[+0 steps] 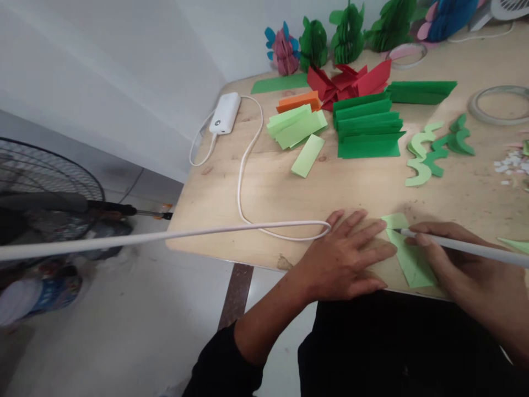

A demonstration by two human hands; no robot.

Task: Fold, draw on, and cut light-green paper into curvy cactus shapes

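My right hand grips a white pen, its dark tip at the upper part of a light green paper piece near the table's front edge. My left hand lies flat on the wood with fingers spread, its fingertips at the paper's left edge. A loop of white cable passes by the left thumb side. Beyond the hands lies a single folded light green strip, near a fanned stack of light green strips. Part of the paper is hidden under my right hand.
Dark green folded papers, red folded papers and wavy green cutouts lie farther back. Paper figures stand along the wall. Tape rolls are at right, a white power bank at left. A fan stands beside the table.
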